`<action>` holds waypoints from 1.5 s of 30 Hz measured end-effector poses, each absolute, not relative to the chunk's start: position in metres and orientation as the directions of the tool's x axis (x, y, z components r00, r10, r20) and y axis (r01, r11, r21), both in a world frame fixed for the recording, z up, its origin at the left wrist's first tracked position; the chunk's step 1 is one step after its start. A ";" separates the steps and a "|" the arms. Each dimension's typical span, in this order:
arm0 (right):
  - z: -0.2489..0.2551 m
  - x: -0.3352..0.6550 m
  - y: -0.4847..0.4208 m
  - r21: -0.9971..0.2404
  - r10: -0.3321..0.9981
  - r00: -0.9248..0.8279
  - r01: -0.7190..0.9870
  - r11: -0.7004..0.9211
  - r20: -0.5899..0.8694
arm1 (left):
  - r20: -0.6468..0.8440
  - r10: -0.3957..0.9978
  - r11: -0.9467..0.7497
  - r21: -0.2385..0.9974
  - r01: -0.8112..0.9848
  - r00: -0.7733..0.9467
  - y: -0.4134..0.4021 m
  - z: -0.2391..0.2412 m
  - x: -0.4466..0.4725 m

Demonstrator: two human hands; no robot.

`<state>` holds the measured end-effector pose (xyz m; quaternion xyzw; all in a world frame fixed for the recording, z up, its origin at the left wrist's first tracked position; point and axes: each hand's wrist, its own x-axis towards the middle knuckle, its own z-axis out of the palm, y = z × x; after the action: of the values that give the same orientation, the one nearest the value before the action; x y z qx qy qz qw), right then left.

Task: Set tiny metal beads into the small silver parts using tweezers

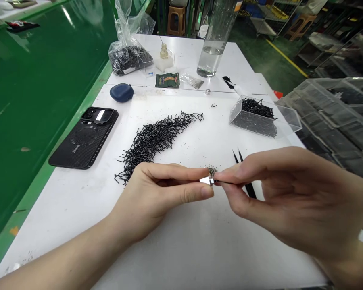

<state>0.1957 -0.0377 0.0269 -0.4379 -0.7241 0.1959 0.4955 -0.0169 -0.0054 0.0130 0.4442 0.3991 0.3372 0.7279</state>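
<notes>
My left hand (169,187) is closed in a pinch on a small shiny metal piece (206,181). Opposite it, my right hand (278,193) pinches a thin black bent piece (225,182), whose end meets the metal piece; whether it sits inside cannot be made out. Just beyond the fingertips lies a little heap of tiny metal bits (212,170). Black tweezers (249,188) rest on the white table, partly covered by my right hand. A long pile of black bent pieces (157,139) spreads behind my left hand.
A clear tray (254,125) of black pieces stands at the right. Along the left are a black phone (84,139) and a dark blue case (121,93). Farther back are a plastic bag (125,58), a green packet (167,80) and a tall clear container (210,60) holding liquid.
</notes>
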 end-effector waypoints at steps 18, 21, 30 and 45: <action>0.028 0.197 -0.039 -0.694 0.807 -0.191 0.425 0.581 0.558 | -0.234 0.843 0.365 0.910 -0.197 0.485 -0.008 0.014 -0.019; 0.024 0.198 -0.038 -0.737 0.821 -0.186 0.367 0.568 0.540 | -0.222 0.848 0.350 0.916 -0.193 0.482 -0.008 0.014 -0.020; 0.022 0.198 -0.034 -0.731 0.808 -0.168 0.351 0.584 0.565 | -0.212 0.878 0.320 0.927 -0.197 0.429 -0.008 0.013 -0.017; 0.026 0.195 -0.032 -0.734 0.791 -0.074 0.329 0.594 0.607 | -0.180 0.874 0.321 0.911 -0.259 0.451 -0.009 0.012 -0.017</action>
<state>0.1953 -0.0320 0.0263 -0.3986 -0.7022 0.2095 0.5515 -0.0167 -0.0090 0.0117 0.4354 0.3531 0.3871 0.7320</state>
